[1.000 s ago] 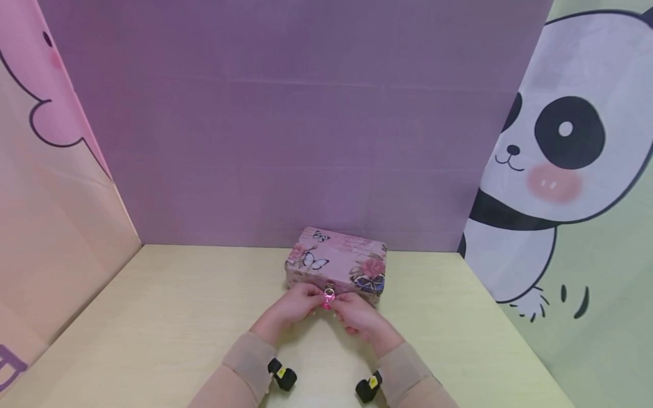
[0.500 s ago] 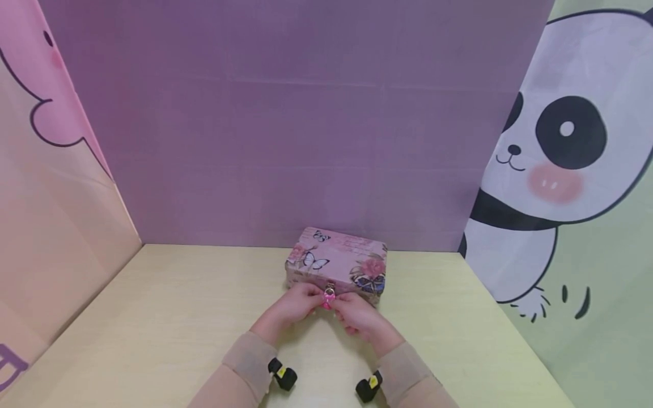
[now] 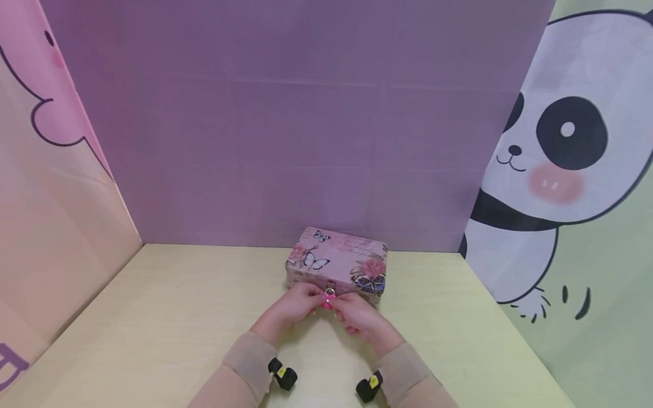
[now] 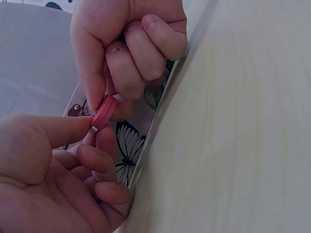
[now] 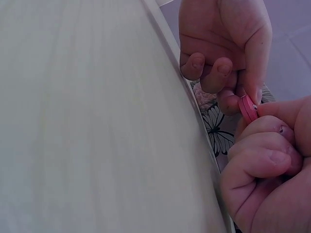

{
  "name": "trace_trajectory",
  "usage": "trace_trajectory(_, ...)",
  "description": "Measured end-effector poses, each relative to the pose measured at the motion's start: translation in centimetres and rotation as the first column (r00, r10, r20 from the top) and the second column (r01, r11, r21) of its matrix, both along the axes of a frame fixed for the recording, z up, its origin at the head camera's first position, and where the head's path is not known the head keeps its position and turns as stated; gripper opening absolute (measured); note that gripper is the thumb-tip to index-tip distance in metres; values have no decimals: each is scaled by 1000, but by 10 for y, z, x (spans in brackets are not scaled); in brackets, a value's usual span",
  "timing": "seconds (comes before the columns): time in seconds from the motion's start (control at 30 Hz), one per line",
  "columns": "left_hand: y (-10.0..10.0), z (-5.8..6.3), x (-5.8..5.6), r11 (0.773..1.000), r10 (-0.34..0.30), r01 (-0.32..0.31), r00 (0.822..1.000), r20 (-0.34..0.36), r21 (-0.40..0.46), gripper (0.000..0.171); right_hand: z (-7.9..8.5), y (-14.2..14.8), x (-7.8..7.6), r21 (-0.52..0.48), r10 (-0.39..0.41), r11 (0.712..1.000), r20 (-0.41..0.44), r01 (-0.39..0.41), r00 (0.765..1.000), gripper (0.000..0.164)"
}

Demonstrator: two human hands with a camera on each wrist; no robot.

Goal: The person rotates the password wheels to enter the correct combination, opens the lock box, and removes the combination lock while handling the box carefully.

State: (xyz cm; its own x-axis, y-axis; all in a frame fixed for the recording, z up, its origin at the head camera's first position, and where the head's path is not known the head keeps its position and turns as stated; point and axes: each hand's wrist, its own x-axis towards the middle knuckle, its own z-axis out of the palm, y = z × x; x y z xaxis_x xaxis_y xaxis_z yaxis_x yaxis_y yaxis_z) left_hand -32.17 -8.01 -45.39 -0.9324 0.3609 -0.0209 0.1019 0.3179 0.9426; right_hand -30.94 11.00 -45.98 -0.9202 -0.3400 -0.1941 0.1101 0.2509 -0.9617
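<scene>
A pink padlock (image 3: 329, 301) hangs by its metal shackle from the clasp at the front of a pink box (image 3: 336, 252) printed with butterflies and roses. The box's lid is down. My left hand (image 3: 300, 301) pinches the padlock from its left side between thumb and forefinger. From the right, my right hand (image 3: 359, 315) pinches the same padlock. In the left wrist view the padlock (image 4: 103, 113) shows edge-on between both thumbs, the other fingers curled below. The right wrist view shows the padlock's rounded body (image 5: 248, 108) at the fingertips, partly covered by them.
The box stands at the back of a pale wooden table (image 3: 204, 300), close to a purple backdrop (image 3: 301, 124). A panda-printed sheet (image 3: 553, 170) lines the right side, and a pink cartoon sheet (image 3: 56, 187) the left. A black wrist camera (image 3: 282, 374) sits on each forearm.
The padlock's face has tilted slightly between the fingers. Both hands and the box keep their places.
</scene>
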Motion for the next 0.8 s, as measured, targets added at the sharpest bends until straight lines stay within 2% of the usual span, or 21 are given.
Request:
trace_trajectory(0.3, 0, 0, 1, 1000, -22, 23, 1000, -22, 18, 17, 1, 4, -1, -2, -16, 1000, 14, 16, 1000, 29)
trace_trajectory(0.47, 1, 1, 1, 1000, -15, 15, 1000, -25, -1, 16, 4, 11, 0, -20, -34, 999, 15, 34, 999, 29)
trace_trajectory(0.8, 0, -1, 0, 1000, -4, 4, 1000, -26, 2, 15, 13, 24, 1, -14, -10, 1000, 19, 10, 1000, 28)
